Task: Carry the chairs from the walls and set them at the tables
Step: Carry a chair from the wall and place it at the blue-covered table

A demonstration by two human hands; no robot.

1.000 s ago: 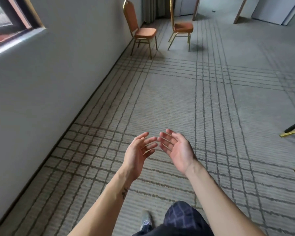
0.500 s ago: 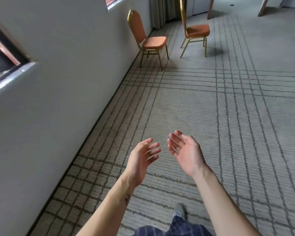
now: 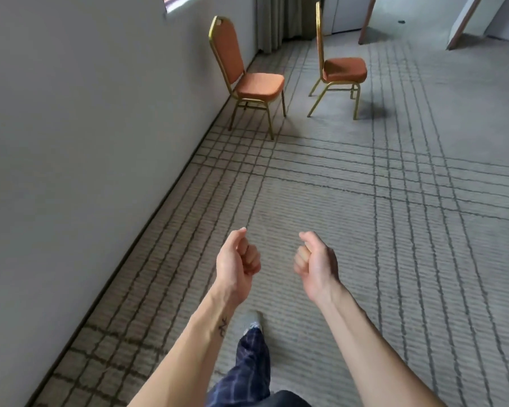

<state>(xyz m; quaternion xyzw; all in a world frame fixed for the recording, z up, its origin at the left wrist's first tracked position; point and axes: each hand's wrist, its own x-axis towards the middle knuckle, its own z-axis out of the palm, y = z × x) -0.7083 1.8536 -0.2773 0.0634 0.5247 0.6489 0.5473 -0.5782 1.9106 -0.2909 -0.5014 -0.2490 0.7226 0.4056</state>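
Observation:
Two banquet chairs with orange cushions and gold frames stand ahead. The nearer chair (image 3: 249, 74) has its back against the grey wall on the left. A second chair (image 3: 340, 67) stands a little farther, out on the carpet to the right. My left hand (image 3: 238, 261) and my right hand (image 3: 313, 264) are raised in front of me over the carpet, well short of both chairs. Each has its fingers curled into a loose fist with the thumb up, and each holds nothing.
The grey wall (image 3: 86, 142) runs along my left with a window edge at the top. Grey curtains (image 3: 279, 19) hang at the far end. Lined carpet (image 3: 394, 215) stretches ahead and to the right. Wooden door frames (image 3: 366, 22) stand at the back. My leg and shoe show below.
I have walked closer to the chairs, which now look larger. Both hands went from spread, open fingers to curled fists and moved slightly apart.

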